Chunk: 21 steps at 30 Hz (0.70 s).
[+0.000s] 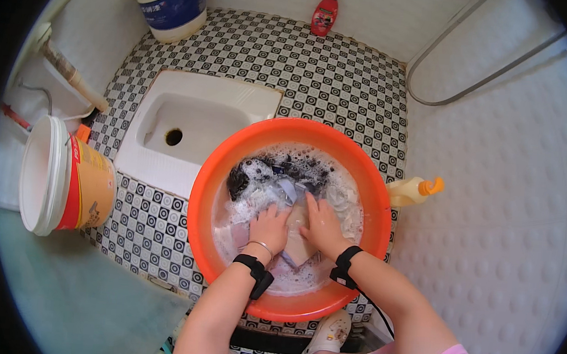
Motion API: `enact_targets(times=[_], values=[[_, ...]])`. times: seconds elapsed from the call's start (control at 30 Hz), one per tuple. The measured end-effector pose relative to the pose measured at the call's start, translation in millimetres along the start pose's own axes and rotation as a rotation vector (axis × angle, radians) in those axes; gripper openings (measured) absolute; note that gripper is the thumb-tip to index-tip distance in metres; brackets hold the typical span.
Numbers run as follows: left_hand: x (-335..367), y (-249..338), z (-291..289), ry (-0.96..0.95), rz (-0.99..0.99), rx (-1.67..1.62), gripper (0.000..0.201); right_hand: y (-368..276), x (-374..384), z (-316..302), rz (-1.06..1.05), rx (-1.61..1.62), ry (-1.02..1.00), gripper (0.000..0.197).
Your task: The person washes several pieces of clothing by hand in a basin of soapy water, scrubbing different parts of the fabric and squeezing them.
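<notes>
A large orange basin (374, 203) holds foamy water and soaking clothes. Over its middle, my left hand (268, 230) is closed on wet cloth, fingertips at the edge of a pale blue garment (287, 190). Just to its right, my right hand (325, 227) grips the same cloth, its thumb bent inward and its fingers pointing away from me. Between the two hands lies a flat beige piece (299, 237) with a greyish lower edge; whether it is fabric or a board I cannot tell. Dark clothing (238, 182) and white suds lie beyond my hands.
A squat toilet (204, 87) is set in the patterned tile floor behind the basin. Buckets stand left (92, 190) and far left (171, 11). A yellow-capped bottle (411, 191) touches the basin's right side. A red pump bottle (325, 14) stands by the back wall; a shower hose (447, 99) hangs right.
</notes>
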State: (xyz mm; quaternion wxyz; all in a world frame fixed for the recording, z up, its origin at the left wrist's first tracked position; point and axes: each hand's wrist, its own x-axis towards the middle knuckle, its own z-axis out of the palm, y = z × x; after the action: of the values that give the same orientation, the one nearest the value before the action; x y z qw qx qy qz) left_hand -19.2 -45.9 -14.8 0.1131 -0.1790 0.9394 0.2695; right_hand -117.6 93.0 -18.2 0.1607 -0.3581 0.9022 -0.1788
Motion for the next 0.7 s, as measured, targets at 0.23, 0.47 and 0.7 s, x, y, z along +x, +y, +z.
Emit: enact_targets(times=[0.23, 0.47, 0.7], values=[[6, -7, -6, 0.324, 0.242, -0.083, 0.064, -22, 3, -40, 0.230, 0.190, -0.330, 0.026], [24, 9, -54, 0.112, 0.303, -0.287, 0.040, -73, -6, -118, -0.077, 0.194, -0.001, 0.015], [37, -17, -87, 0.032, 0.177, -0.312, 0.022, -51, -4, -154, -0.132, 0.232, 0.277, 0.023]])
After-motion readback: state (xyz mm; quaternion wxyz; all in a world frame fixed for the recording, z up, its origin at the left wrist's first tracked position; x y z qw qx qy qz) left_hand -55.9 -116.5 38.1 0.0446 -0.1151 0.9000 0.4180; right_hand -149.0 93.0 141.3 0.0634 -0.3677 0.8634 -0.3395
